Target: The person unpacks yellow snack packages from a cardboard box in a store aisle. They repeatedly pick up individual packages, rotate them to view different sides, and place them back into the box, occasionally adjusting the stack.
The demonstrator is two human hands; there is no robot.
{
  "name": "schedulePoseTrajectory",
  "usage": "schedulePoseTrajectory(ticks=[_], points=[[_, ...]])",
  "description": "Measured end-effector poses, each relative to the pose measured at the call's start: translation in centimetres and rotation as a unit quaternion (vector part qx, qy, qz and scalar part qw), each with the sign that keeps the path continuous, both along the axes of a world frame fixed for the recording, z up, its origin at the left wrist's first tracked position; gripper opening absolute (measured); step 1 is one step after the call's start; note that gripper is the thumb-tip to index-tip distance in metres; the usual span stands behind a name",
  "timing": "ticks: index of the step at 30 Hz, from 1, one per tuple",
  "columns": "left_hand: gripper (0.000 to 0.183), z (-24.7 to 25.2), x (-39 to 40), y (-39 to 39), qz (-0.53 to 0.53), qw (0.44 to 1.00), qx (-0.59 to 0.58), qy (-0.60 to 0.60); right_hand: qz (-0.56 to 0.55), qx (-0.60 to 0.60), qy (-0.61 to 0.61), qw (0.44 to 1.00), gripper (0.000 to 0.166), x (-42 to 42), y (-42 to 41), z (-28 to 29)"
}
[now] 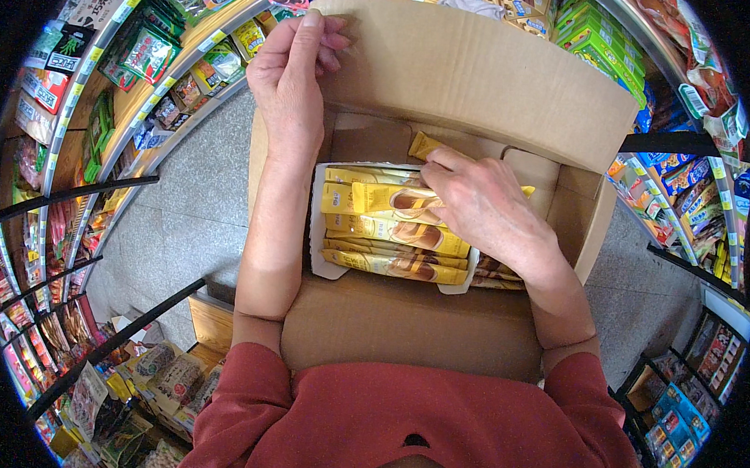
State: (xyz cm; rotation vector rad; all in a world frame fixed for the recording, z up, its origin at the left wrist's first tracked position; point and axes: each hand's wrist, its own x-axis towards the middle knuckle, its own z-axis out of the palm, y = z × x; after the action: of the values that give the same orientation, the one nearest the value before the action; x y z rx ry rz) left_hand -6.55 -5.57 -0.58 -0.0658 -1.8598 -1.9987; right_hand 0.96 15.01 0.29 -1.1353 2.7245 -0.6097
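An open cardboard carton [482, 69] stands before me, its far flap raised. My left hand [301, 64] is at the upper left corner of that flap, fingers curled and thumb near its edge; whether it pinches the cardboard is hard to tell. Inside the carton sits a white-edged tray box [317, 231] filled with yellow snack sachets [400, 232]. My right hand [471, 194] reaches over the tray's right part, its fingers closed on a yellow sachet [421, 145] that sticks out past the fingertips. Another yellow sachet [376, 198] lies slantwise on top, partly under this hand.
Curved shop shelves [187, 69] with bagged snacks run along the left, and more shelves [696, 204] stand at the right. Green boxes [603, 49] lie beyond the flap. Black rails [119, 342] and bagged goods [168, 375] are at the lower left. Grey floor tiles [187, 226] show between.
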Motion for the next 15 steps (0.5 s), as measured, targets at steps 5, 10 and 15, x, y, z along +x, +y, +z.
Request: schedulePoseTrajectory(ticks=[5,10,15], points=[[0.026,0.03,0.03,-0.08,0.003,1.000,-0.001,-0.004,0.004,0.000,-0.017,1.000,0.014,0.00,-0.09,0.35],[0.026,0.10,0.06,-0.01,0.002,1.000,0.002,-0.006,0.002,-0.010,-0.017,1.000,0.016,0.11,0.03,0.37],[0.026,0.01,0.18,-0.09,0.000,1.000,0.010,-0.011,-0.014,-0.037,0.005,0.999,0.017,-0.07,0.19,-0.02]])
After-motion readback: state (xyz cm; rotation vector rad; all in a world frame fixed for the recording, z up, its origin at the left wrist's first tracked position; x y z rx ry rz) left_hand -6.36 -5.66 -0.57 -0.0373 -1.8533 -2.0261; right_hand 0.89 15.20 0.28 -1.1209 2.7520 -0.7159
